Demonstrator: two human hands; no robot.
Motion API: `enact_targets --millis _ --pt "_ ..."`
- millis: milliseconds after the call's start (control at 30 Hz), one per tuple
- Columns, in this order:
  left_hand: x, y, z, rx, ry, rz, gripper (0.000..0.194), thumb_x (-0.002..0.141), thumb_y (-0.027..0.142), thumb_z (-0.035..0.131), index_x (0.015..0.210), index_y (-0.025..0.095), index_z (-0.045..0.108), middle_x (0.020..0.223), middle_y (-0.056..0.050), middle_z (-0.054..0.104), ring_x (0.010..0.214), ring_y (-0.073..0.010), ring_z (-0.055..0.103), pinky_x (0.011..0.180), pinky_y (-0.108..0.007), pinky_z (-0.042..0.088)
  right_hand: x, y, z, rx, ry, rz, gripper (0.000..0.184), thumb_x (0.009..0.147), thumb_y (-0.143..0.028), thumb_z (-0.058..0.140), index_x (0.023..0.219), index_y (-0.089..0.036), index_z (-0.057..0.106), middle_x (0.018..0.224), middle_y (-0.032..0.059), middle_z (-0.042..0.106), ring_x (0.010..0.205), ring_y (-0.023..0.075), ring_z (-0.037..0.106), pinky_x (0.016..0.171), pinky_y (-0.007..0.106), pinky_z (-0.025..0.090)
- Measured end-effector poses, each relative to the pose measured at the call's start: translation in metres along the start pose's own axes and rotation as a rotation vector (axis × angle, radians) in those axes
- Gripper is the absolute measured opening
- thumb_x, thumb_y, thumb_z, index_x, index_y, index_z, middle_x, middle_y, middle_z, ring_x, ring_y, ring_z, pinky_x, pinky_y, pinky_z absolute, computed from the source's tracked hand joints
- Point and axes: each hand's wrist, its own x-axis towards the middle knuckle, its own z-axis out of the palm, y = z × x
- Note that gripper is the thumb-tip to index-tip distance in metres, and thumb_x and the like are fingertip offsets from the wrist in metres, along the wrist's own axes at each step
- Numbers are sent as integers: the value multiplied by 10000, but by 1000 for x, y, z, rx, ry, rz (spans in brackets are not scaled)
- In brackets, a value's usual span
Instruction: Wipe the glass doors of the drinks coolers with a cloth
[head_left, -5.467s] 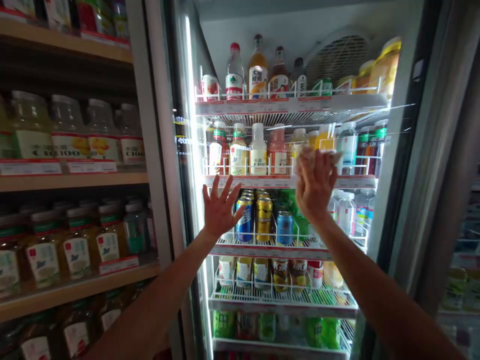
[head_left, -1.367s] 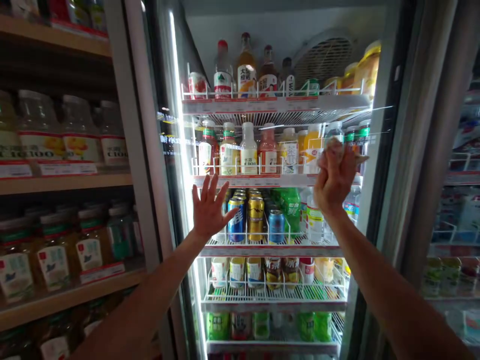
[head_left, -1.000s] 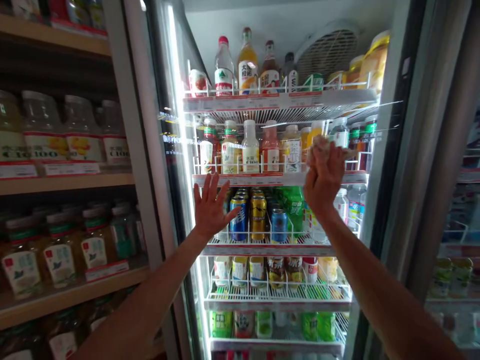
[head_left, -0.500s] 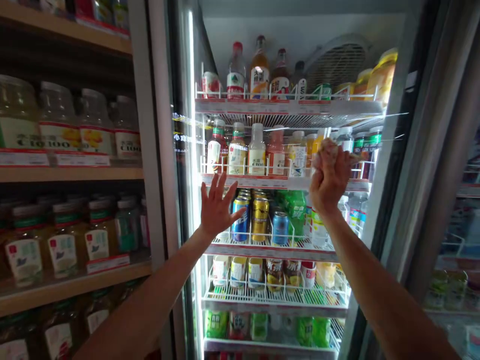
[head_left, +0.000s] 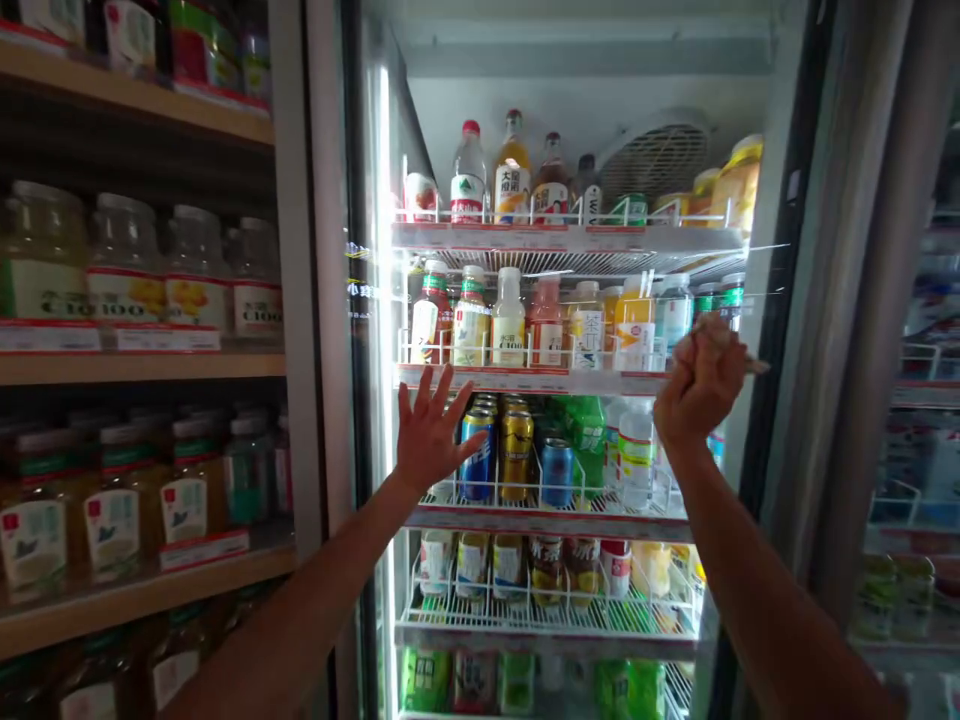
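My right hand (head_left: 696,395) is closed round a crumpled, pale brownish cloth (head_left: 712,335), held up before the right side of the second shelf. A loose end of the cloth sticks out to the right. My left hand (head_left: 431,435) is raised with fingers spread, in front of the cans on the third shelf. Both hands are before the glass door (head_left: 360,290) of a lit drinks cooler, which shows faint reflections. Whether the left palm touches the glass, I cannot tell. Behind the hands stand juice bottles (head_left: 508,320), a gold can (head_left: 516,455) and a blue can (head_left: 556,472).
Wooden shelves (head_left: 142,368) with rows of bottled drinks (head_left: 124,260) stand at the left. A metal door frame (head_left: 840,300) runs down the right, with another cooler (head_left: 919,450) beyond it. Inside the cooler, a round fan grille (head_left: 656,160) sits behind the top shelf.
My right hand has moved right and down with the cloth, away from the juice bottles. The left hand stays spread in nearly the same place. The view has tilted slightly up.
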Motion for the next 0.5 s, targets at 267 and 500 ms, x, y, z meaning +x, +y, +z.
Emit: enact_targets --millis 267,500 --pt "-1 -1 1 3 -20 2 731 754 575 528 1369 241 316 1445 -87 301 1372 -288 136 1108 -518 40 -64 -68 -18 154 -366 -404 556 839 -158 442 1364 -309 341 1458 21 301 1337 263 281 1062 497 295" --pt "-1 0 2 5 -5 -17 733 743 588 529 1365 259 323 1448 -59 300 1376 -287 118 1111 -513 24 -4 -57 11 42 -94 -83 453 867 -225 376 1316 -242 436 1428 58 353 1331 301 278 1037 563 279"
